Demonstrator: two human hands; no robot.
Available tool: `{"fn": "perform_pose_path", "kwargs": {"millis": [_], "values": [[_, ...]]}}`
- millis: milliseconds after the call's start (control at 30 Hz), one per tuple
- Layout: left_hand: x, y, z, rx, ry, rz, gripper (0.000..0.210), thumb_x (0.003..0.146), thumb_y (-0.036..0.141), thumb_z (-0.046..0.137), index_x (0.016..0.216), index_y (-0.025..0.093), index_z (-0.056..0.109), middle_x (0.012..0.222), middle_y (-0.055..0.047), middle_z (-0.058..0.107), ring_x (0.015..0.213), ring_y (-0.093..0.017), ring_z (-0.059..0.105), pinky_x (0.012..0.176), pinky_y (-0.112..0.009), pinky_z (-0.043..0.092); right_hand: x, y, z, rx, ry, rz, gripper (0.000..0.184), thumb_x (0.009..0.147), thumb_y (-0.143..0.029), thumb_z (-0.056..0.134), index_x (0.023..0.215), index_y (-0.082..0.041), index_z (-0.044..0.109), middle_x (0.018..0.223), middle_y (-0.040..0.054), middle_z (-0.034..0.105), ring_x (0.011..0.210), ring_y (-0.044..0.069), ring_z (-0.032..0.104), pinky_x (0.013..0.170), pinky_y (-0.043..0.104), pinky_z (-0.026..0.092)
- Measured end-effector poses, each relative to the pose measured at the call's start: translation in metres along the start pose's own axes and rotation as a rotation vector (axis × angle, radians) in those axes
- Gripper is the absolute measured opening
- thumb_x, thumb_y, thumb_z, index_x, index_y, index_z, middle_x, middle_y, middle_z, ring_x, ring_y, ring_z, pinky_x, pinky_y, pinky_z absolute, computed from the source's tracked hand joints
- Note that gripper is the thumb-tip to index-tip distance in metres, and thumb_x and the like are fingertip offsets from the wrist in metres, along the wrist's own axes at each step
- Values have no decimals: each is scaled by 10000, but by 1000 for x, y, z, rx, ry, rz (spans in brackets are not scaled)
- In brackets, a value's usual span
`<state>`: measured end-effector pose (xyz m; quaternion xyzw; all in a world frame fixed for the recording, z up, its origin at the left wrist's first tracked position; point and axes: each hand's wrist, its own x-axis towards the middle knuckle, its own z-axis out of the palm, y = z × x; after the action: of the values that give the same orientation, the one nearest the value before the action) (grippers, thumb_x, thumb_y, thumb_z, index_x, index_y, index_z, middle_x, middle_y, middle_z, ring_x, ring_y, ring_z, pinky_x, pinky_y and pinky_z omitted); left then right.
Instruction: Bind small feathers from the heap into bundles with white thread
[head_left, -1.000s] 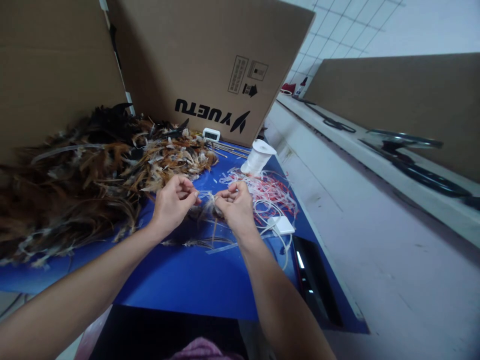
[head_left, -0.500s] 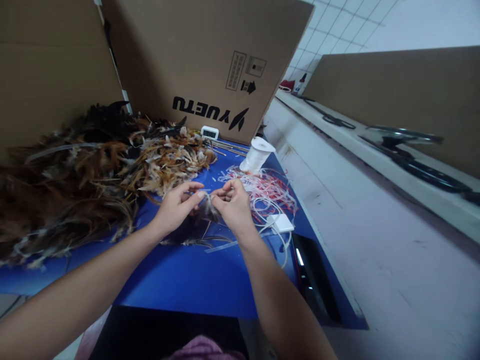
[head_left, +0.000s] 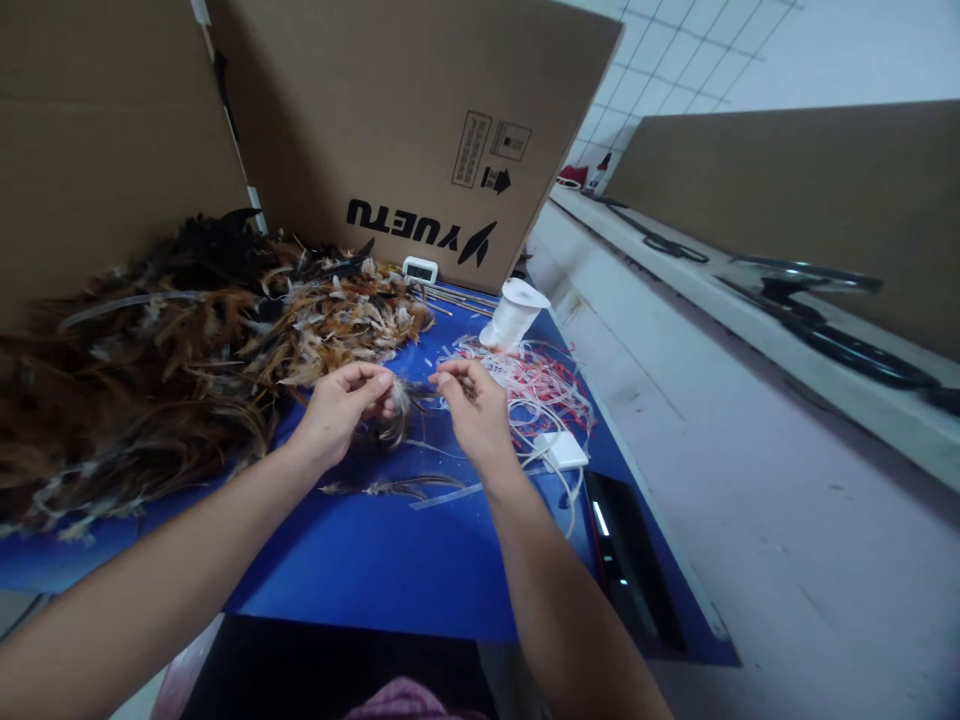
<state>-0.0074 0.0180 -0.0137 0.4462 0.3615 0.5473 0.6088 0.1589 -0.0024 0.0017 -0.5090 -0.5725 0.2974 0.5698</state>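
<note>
My left hand (head_left: 346, 405) is closed, its thumb and fingertips pinching a small dark feather bunch (head_left: 403, 403) with pale fluff, over the blue table. Facing it, my right hand (head_left: 474, 400) is closed in a pinch at the bunch's dark right end; whatever sits between those fingertips is too small to make out. Below the hands, a few thin dark feathers (head_left: 412, 486) lie flat beside a clear strip (head_left: 448, 497). To the left spreads a big pile of brown, black and tan feathers (head_left: 225, 340).
A white spool (head_left: 516, 315) stands behind tangled red and white strips (head_left: 551, 385). Nearby are a white square block (head_left: 562, 450) with a cable and a black glossy slab (head_left: 634, 560). Cardboard (head_left: 420, 110) walls the back, with a small digital display (head_left: 420, 270) before it.
My hands have moved apart. The feather bunch has stayed with my left hand, which shifted slightly left, and its dark end now points right. My right hand has moved slightly right.
</note>
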Motion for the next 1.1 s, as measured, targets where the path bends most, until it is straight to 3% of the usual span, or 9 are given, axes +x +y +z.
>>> {"fn": "perform_pose_path", "kwargs": {"millis": [333,533,667,1000,1100], "values": [[5,7,-3,-328,125,-93,148,682,135,773,803,128,687,664,-21,680,615,-96,646,585,-178,563,0,-3,-2,-27,117,-19,147,840,-337,555,806,-205,608,745,-1,640,687,153,582,700,289,463],[0,6,2,-354,109,-153,138,677,64,747,784,128,686,680,-42,710,640,-129,686,572,-199,580,-10,-10,9,-140,5,-120,207,749,-281,694,931,-186,668,851,21,697,769,165,625,753,288,496],[-2,5,4,-333,81,-181,169,640,73,776,767,134,683,681,-31,710,633,-133,684,543,-197,571,-13,-5,11,-117,-86,-136,127,822,-246,628,915,-208,706,859,14,735,770,165,667,759,283,514],[2,2,2,-289,141,-130,253,561,124,839,756,141,680,716,-28,724,636,-116,678,546,-170,548,-8,-5,1,-261,-44,-237,157,860,-199,590,925,-229,731,920,19,749,862,185,682,818,298,499],[3,1,1,-278,144,-116,272,551,132,849,761,143,676,695,-15,712,641,-113,674,547,-166,542,-5,-7,-7,-380,-99,-227,151,870,-206,581,908,-230,725,898,21,744,837,187,672,799,306,491]]}}
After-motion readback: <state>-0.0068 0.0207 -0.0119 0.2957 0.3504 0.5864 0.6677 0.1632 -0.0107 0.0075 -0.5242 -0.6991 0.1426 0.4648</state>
